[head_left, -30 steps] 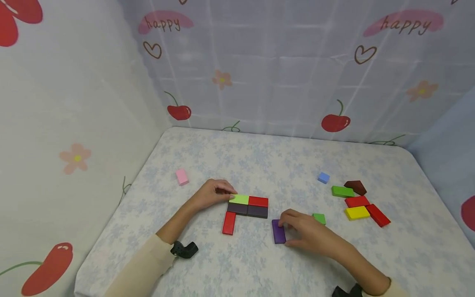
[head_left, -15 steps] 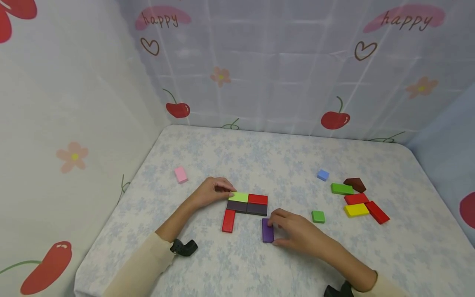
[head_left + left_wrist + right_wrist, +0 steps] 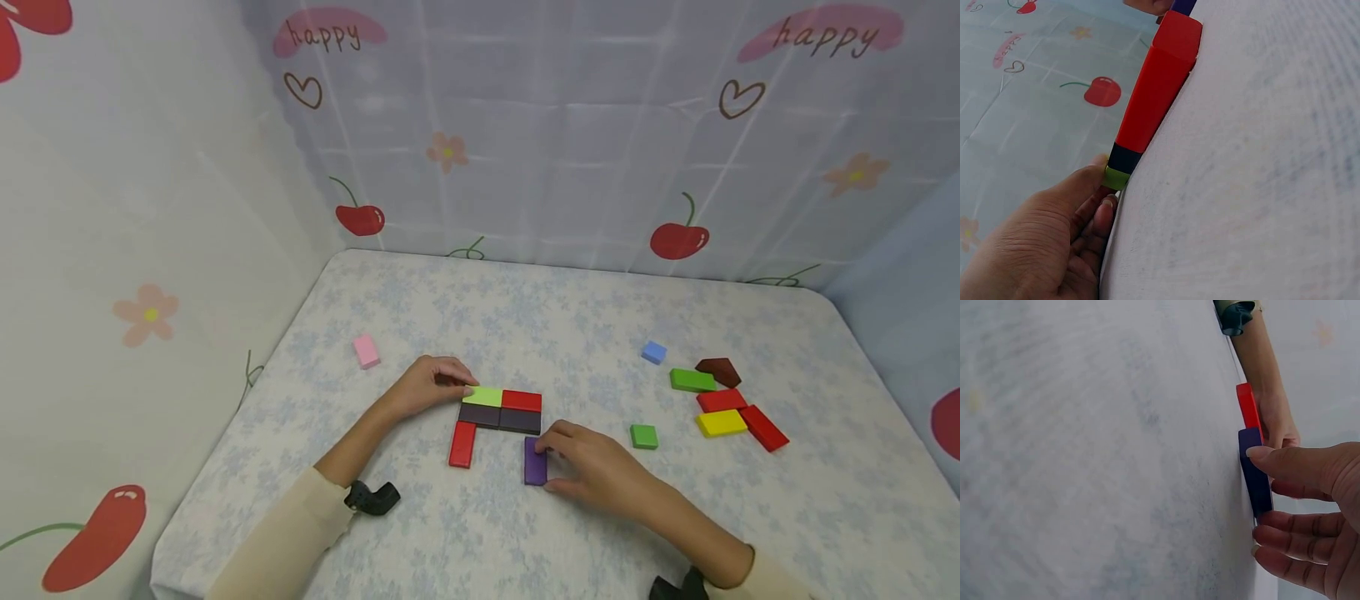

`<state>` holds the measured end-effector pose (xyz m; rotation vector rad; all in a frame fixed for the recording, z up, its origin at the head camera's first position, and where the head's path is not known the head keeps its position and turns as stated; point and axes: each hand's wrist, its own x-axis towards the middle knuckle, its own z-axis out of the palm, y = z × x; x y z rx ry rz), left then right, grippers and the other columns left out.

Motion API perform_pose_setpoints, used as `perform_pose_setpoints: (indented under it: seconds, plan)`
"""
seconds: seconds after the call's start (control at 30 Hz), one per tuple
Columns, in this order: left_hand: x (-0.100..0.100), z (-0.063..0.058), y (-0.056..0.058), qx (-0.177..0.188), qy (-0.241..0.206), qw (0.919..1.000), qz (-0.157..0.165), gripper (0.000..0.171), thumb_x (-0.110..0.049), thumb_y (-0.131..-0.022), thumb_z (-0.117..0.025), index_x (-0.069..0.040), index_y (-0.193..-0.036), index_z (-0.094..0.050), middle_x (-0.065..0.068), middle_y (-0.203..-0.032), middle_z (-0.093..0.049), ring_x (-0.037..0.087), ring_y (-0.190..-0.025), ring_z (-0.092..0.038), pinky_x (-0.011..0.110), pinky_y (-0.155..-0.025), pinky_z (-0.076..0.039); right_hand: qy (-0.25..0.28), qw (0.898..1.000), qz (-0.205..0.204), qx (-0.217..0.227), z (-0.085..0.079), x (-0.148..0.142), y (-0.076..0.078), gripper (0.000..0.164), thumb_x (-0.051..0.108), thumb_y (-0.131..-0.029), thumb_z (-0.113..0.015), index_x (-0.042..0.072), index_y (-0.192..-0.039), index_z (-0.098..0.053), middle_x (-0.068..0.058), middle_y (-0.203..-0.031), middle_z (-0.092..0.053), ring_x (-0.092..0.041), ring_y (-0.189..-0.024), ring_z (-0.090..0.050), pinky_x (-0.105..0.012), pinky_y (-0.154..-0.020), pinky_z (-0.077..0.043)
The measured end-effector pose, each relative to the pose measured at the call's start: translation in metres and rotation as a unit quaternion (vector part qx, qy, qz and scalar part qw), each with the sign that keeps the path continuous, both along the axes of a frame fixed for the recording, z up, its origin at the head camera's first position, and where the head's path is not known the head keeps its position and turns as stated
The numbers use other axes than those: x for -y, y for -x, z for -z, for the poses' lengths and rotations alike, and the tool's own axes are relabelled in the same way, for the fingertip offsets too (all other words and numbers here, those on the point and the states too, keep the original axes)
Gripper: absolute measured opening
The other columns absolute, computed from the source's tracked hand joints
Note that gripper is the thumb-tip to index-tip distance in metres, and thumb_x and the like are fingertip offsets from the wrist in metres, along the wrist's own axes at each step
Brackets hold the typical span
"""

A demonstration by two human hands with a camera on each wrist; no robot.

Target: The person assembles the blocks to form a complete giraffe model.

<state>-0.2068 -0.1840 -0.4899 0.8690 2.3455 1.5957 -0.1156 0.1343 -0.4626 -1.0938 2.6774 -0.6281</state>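
My right hand pinches a purple rectangular block flat on the table, thumb at its near end. The purple block stands just below the right-hand dark block, at or very near its edge. Two dark blocks lie side by side, with a lime green block and a red block along their far side. Another red block extends toward me from the left dark one. My left hand holds the lime green block at its left end; the left wrist view shows the thumb against it.
On the right lie a small green block, a blue block, a longer green block, a brown pentagon, a yellow block and two red ones. A pink block lies at left. Printed curtains surround the table.
My right hand has slid the purple block leftward and slightly away from me, up to the dark block. The left hand keeps its place on the lime green block.
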Motion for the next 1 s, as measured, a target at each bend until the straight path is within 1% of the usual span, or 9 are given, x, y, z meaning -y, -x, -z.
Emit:
perform_pose_setpoints:
  seconds: [0.3,0.43,0.67,0.87,1.0]
  plan:
    - [0.0008,-0.0019,0.0002,-0.006,0.005,1.0000,0.005,0.016,0.000,-0.092,-0.074,0.001,-0.107,-0.078,0.015,-0.103,-0.073,0.018,-0.090,-0.067,0.027,-0.075,-0.054,-0.002,1.000,0.018,-0.023,0.0036,0.0055,0.0002,0.039,0.029,-0.083,-0.087,0.017,-0.116,-0.069,0.005,-0.113,-0.065,-0.011,-0.099,-0.065,-0.033,-0.079,-0.056]
    - [0.0009,-0.0035,0.0004,-0.004,0.006,1.0000,0.005,0.016,0.001,-0.092,-0.074,0.001,-0.107,-0.078,0.015,-0.103,-0.073,0.019,-0.091,-0.067,0.027,-0.075,-0.053,0.000,0.999,0.026,-0.024,0.0029,0.0073,-0.0002,0.040,0.029,-0.082,-0.087,0.017,-0.116,-0.069,0.005,-0.112,-0.065,-0.010,-0.093,-0.063,-0.032,-0.075,-0.055]
    - [0.0003,-0.0030,0.0012,0.001,0.006,1.0000,0.003,0.016,0.000,-0.091,-0.074,0.000,-0.106,-0.079,0.013,-0.103,-0.073,0.015,-0.090,-0.066,0.026,-0.075,-0.053,-0.005,0.999,0.036,-0.028,0.0028,0.0081,-0.0005,0.041,0.031,-0.082,-0.087,0.018,-0.117,-0.069,0.005,-0.111,-0.065,-0.008,-0.089,-0.061,-0.030,-0.072,-0.053]
    - [0.0002,-0.0028,0.0011,0.003,0.006,1.0000,0.000,0.015,0.000,-0.091,-0.074,0.000,-0.106,-0.079,0.012,-0.103,-0.073,0.018,-0.089,-0.067,0.026,-0.074,-0.053,-0.001,0.999,0.038,-0.029,0.0029,0.0081,-0.0003,0.041,0.031,-0.082,-0.088,0.018,-0.116,-0.069,0.005,-0.111,-0.065,-0.008,-0.088,-0.060,-0.030,-0.071,-0.053]
    - [0.0006,-0.0027,0.0007,0.004,0.008,1.0000,0.001,0.015,-0.001,-0.091,-0.075,-0.001,-0.106,-0.079,0.011,-0.103,-0.073,0.015,-0.089,-0.067,0.026,-0.074,-0.053,0.004,0.999,0.037,-0.030,0.0032,0.0077,-0.0006,0.042,0.030,-0.081,-0.088,0.018,-0.116,-0.069,0.005,-0.110,-0.065,-0.009,-0.087,-0.060,-0.029,-0.070,-0.052]
